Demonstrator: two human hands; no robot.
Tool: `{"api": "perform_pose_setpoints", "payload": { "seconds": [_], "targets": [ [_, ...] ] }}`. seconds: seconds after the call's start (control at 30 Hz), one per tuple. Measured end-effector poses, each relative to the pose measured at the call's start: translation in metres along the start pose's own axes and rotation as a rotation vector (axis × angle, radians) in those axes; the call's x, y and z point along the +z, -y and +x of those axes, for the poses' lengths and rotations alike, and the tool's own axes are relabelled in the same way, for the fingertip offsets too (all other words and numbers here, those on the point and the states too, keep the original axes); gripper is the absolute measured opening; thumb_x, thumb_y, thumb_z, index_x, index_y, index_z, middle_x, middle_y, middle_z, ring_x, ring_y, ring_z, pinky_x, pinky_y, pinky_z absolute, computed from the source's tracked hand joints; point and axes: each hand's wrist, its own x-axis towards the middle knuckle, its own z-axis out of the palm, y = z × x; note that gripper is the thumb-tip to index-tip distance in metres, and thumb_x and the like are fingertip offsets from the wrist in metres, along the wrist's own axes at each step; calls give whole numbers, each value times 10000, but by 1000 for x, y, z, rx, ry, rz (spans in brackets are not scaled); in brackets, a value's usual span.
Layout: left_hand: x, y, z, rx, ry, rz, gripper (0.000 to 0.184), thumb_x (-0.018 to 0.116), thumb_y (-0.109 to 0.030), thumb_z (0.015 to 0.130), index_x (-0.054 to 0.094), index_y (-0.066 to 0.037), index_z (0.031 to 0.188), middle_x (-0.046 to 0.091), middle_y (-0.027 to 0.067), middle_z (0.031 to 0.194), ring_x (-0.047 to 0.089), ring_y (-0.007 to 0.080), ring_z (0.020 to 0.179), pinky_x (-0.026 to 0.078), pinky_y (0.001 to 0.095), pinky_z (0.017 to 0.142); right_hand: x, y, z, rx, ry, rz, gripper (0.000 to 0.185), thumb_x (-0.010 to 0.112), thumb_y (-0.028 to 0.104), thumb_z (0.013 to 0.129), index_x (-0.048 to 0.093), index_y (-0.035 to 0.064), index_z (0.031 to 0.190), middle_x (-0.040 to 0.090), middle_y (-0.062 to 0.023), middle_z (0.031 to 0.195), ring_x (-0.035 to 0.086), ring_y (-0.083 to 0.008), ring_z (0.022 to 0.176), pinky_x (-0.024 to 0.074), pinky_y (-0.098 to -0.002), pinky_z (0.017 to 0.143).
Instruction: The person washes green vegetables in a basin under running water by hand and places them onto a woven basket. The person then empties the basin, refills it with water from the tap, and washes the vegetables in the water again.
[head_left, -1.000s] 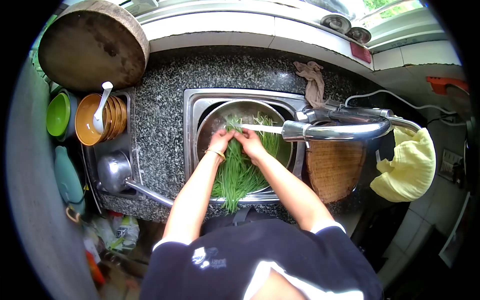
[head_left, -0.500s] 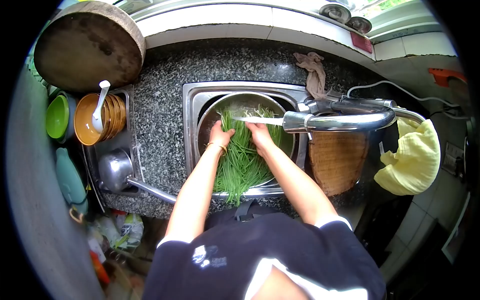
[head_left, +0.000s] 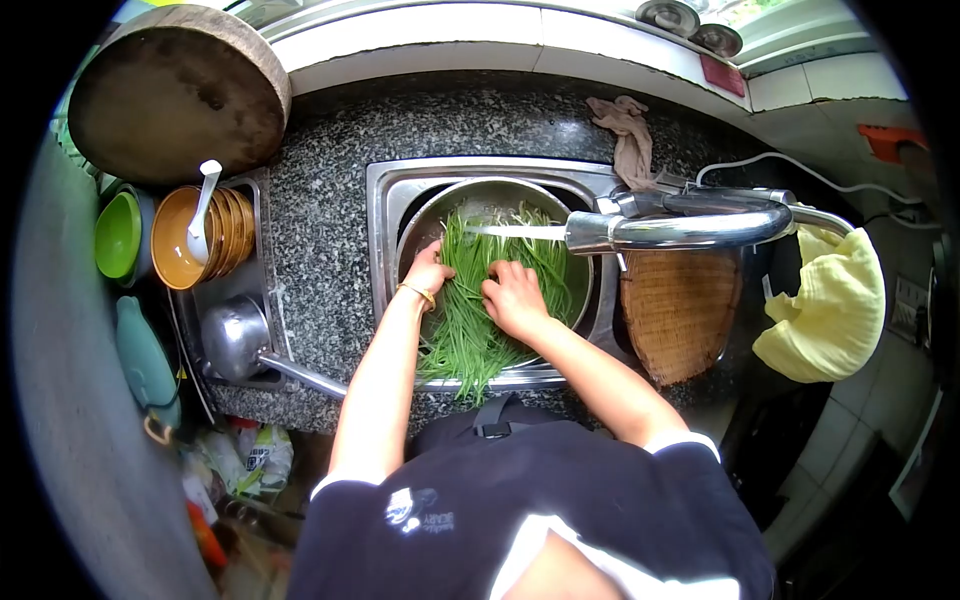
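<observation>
A thick bunch of long green chives (head_left: 465, 330) lies in a round metal basin (head_left: 405, 245) set in the steel sink (head_left: 377, 200). Water runs sideways in the view from the faucet (head_left: 590, 232) onto the upper part of the bunch. My left hand (head_left: 428, 274) holds the bunch at its left side, fingertips partly hidden behind the leaves. Curled into the chives from above is my right hand (head_left: 515, 300), its fingers bent among the strands. The leaf ends hang over the near rim of the basin.
Left of the sink, stacked orange bowls (head_left: 180, 240) hold a white spoon (head_left: 207, 195), near a metal ladle (head_left: 235, 340). A round wooden board (head_left: 180, 100) leans behind. On the right are a woven basket (head_left: 675, 315), a yellow cloth (head_left: 825, 310) and a rag (head_left: 627, 140).
My right hand has turned knuckles up and moved slightly down onto the chives, its fingers now curled. My left hand has shifted slightly left and stays at the bunch's side.
</observation>
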Motion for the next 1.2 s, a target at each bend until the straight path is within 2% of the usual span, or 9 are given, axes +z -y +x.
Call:
{"api": "perform_pose_setpoints", "payload": {
  "seconds": [0.13,0.23,0.33,0.47,0.53,0.67,0.73,1.0,1.2],
  "targets": [
    [4,8,4,133,-137,136,477,531,133,702,574,-25,1150,634,82,1013,584,163,905,460,262,810,-25,-15,-2,211,-13,100,124,638,139,732,591,53,808,516,-142,1077,577,-328,865,485,-400,735],
    [0,15,6,255,-243,179,429,617,27,726,575,-18,1151,647,83,970,593,150,872,455,264,801,-34,-33,3,448,-91,332,167,642,184,777,621,39,858,596,-148,885,604,-317,787,496,-361,696],
    [4,15,11,251,-352,-7,460,684,-117,762,538,10,1179,628,125,1040,582,181,937,433,276,865,-26,-39,22,843,-46,1100,260,638,199,796,609,-14,942,641,-138,742,618,-279,662,495,-332,678],
    [23,22,2,470,-671,672,683,729,-206,701,415,-32,1283,501,192,1188,488,335,1103,393,398,927,-19,-29,32,721,-6,458,245,643,162,782,607,1,962,627,-158,858,602,-316,783,487,-390,719],
    [46,3,-26,458,-680,853,776,744,-222,673,356,-86,1331,398,175,1264,394,355,1175,340,454,962,-17,-17,28,480,-275,46,230,655,138,750,608,29,947,579,-136,999,557,-317,910,468,-412,765],
    [57,9,-31,489,-566,868,737,729,-163,684,348,-137,1315,398,162,1217,436,369,1130,400,464,907,-11,-14,31,288,-294,43,205,652,120,729,611,56,919,531,-108,1028,515,-311,969,457,-411,789],
    [54,16,-25,486,-583,818,716,722,-127,684,354,-131,1299,400,167,1205,455,378,1104,420,454,888,0,-19,29,187,-54,240,162,642,106,733,620,72,889,522,-92,930,523,-307,916,462,-406,764],
    [44,11,-26,510,-578,823,639,699,-33,679,400,-140,1234,410,158,1151,522,378,999,463,433,827,9,-30,20,178,-133,128,153,661,207,722,630,68,778,580,-131,862,601,-337,718,481,-450,654],
    [46,14,-28,542,-530,951,531,694,-33,674,496,-160,1150,415,120,1115,524,335,985,466,422,778,11,-25,22,273,-57,91,206,714,138,669,634,96,854,529,-80,881,540,-280,884,475,-392,730]
  ]
}}
